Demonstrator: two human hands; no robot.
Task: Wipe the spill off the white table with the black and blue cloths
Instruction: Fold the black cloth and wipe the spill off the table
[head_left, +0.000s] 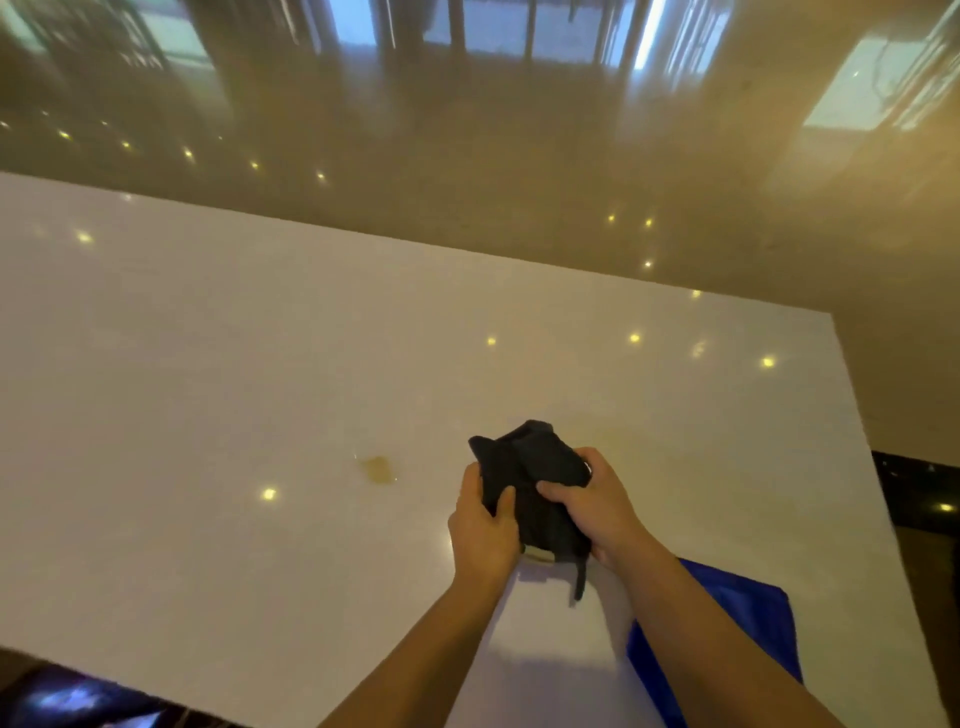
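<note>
A small yellowish spill lies on the glossy white table, left of my hands. Both hands hold a bunched black cloth just above the table surface. My left hand grips its left side and my right hand grips its right side, thumb on top. A loose strip of the cloth hangs down below my right hand. A blue cloth lies flat on the table near the front right, partly hidden under my right forearm.
The table's far edge runs diagonally from upper left to right, and its right edge drops toward a dark floor strip. Beyond it is shiny beige floor with reflected ceiling lights. The near table edge sits at lower left.
</note>
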